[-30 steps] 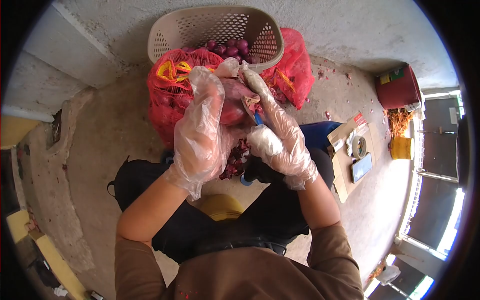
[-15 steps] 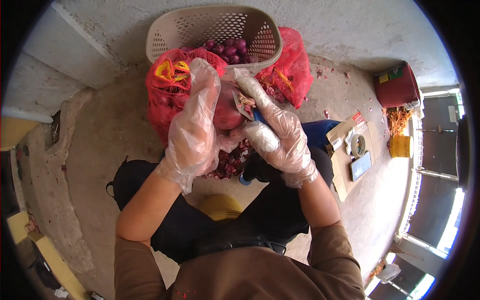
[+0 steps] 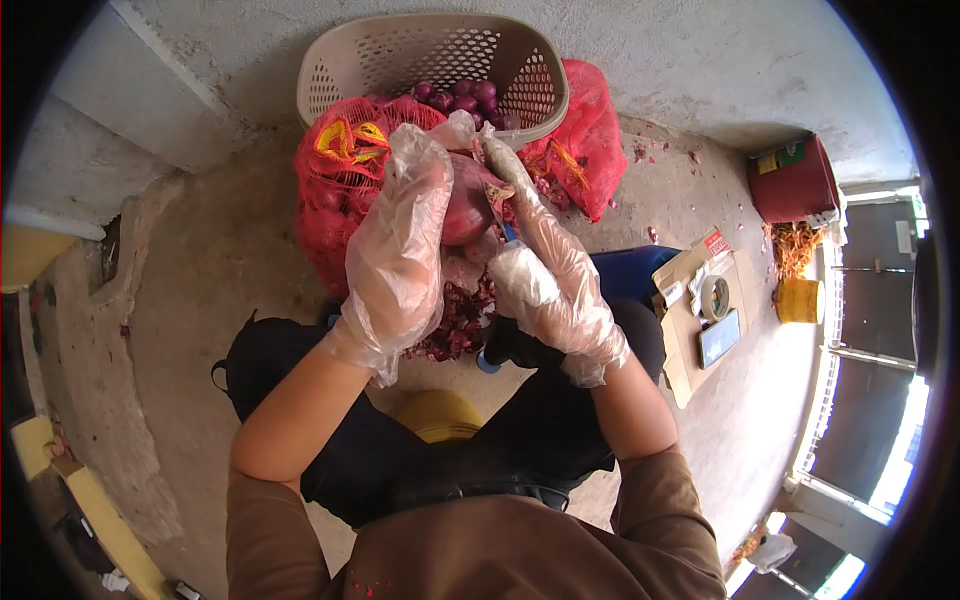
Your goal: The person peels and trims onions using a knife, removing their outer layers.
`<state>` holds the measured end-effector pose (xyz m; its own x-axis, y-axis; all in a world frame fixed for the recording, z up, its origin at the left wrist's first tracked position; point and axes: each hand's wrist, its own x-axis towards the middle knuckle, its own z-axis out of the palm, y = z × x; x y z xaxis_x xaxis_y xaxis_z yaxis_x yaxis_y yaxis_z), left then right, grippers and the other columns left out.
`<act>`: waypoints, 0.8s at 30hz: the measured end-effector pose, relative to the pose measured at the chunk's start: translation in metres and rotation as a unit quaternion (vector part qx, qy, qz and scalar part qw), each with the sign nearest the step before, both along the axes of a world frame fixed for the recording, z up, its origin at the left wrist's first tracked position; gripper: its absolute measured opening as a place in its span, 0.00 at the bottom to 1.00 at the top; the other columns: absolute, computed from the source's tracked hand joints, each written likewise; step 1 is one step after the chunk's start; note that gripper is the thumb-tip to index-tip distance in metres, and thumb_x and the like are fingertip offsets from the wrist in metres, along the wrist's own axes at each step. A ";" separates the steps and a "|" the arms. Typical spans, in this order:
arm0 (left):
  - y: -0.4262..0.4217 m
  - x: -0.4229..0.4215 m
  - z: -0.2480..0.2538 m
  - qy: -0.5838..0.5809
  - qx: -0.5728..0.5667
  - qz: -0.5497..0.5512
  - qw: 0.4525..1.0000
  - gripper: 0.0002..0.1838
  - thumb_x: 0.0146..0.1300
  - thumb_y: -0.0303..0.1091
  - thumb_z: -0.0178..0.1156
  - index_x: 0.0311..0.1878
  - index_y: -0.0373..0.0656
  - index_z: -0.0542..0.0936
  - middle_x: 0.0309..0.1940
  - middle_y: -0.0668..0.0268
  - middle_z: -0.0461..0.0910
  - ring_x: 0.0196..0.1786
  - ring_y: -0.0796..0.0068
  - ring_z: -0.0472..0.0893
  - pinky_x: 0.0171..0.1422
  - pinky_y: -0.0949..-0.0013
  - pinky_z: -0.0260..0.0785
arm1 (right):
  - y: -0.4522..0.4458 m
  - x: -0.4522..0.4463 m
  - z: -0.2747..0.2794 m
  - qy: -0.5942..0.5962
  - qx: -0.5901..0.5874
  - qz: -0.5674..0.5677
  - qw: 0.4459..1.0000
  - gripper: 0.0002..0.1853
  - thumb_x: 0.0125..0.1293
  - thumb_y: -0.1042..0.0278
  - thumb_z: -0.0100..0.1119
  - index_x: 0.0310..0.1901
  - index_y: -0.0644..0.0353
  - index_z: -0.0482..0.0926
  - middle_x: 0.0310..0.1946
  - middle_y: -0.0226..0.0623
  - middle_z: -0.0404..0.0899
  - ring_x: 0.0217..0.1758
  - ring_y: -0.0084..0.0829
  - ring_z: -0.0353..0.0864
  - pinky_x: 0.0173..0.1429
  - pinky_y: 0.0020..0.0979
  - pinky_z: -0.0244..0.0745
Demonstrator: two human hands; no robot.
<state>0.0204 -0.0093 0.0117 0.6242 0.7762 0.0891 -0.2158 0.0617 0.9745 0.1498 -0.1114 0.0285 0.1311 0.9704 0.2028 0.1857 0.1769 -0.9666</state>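
My left hand (image 3: 398, 235), in a clear plastic glove, is closed around a large red onion (image 3: 466, 208) held up in front of me. In my right hand (image 3: 560, 285), also gloved, is a small knife (image 3: 510, 230) with a blue handle; its blade is mostly hidden against the onion's right side. White wrapping covers my right thumb. Some loose skin sticks up where the knife meets the onion. Dark red onion skins (image 3: 450, 325) lie in a heap below my hands. Beyond them, a beige basket (image 3: 335, 75) contains several peeled purple onions (image 3: 462, 97).
Red mesh sacks stand left (image 3: 325, 225) and right (image 3: 592, 130) before the basket. At right, cardboard (image 3: 682, 368) bears a tape roll (image 3: 714, 297) and a phone (image 3: 719, 338), beside a blue object (image 3: 625, 272). Further right are a red bucket (image 3: 795, 185) and a yellow container (image 3: 802, 301).
The onion and my left hand have shifted slightly right. My right hand has turned a little, its fingers closer to the onion, and the blade shows less.
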 end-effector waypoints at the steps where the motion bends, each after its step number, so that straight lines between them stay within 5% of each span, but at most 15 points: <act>1: -0.002 0.000 0.000 -0.002 -0.003 0.007 1.000 0.28 0.81 0.53 0.36 0.70 0.42 0.67 0.59 0.64 0.75 0.59 0.73 0.77 0.61 0.66 0.72 | 0.000 0.000 0.000 0.000 0.002 -0.002 1.000 0.37 0.72 0.71 0.52 0.78 0.63 0.50 0.74 0.47 0.62 0.78 0.35 0.59 0.75 0.34 0.58; 6: -0.011 -0.002 0.002 -0.012 -0.131 0.027 0.991 0.27 0.80 0.53 0.39 0.71 0.45 0.65 0.59 0.66 0.74 0.59 0.77 0.76 0.52 0.72 0.74 | 0.001 -0.001 -0.005 0.002 0.009 -0.013 1.000 0.34 0.72 0.70 0.52 0.78 0.60 0.54 0.72 0.44 0.67 0.70 0.34 0.71 0.71 0.33 0.65; 10: -0.007 -0.005 0.007 0.003 -0.211 -0.001 0.977 0.27 0.79 0.54 0.41 0.72 0.48 0.63 0.59 0.67 0.74 0.58 0.80 0.75 0.44 0.78 0.75 | 0.003 0.003 -0.015 -0.123 0.042 -0.055 0.990 0.32 0.73 0.68 0.53 0.77 0.55 0.59 0.62 0.46 0.78 0.57 0.36 0.83 0.62 0.33 0.72; 14: 0.005 -0.010 0.020 -0.032 -0.290 -0.087 0.953 0.19 0.78 0.53 0.45 0.64 0.58 0.68 0.43 0.73 0.76 0.35 0.84 0.76 0.23 0.81 0.64 | 0.003 0.005 -0.004 -0.145 0.015 -0.053 0.988 0.31 0.73 0.66 0.54 0.76 0.52 0.62 0.53 0.49 0.83 0.51 0.38 0.86 0.57 0.34 0.76; 18: 0.016 -0.007 0.030 -0.002 -0.381 -0.084 0.921 0.12 0.76 0.54 0.48 0.53 0.62 0.70 0.30 0.76 0.72 0.14 0.85 0.62 0.14 0.80 0.49 | 0.003 0.007 -0.007 -0.154 0.017 -0.047 0.987 0.30 0.73 0.65 0.55 0.75 0.52 0.63 0.50 0.48 0.84 0.50 0.38 0.87 0.56 0.34 0.76; 24: 0.025 -0.015 0.025 0.053 -0.380 -0.136 0.914 0.20 0.74 0.59 0.50 0.56 0.57 0.71 0.32 0.76 0.74 0.17 0.84 0.66 0.16 0.80 0.52 | -0.003 0.006 0.008 -0.059 -0.053 -0.005 0.997 0.29 0.73 0.66 0.52 0.74 0.55 0.64 0.51 0.48 0.83 0.50 0.35 0.86 0.57 0.34 0.76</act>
<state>0.0055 0.0155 0.0371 0.7775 0.4036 -0.4823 0.0013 0.7659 0.6429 0.1559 -0.1143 0.0364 0.1216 0.9860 0.1136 0.3002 0.0726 -0.9511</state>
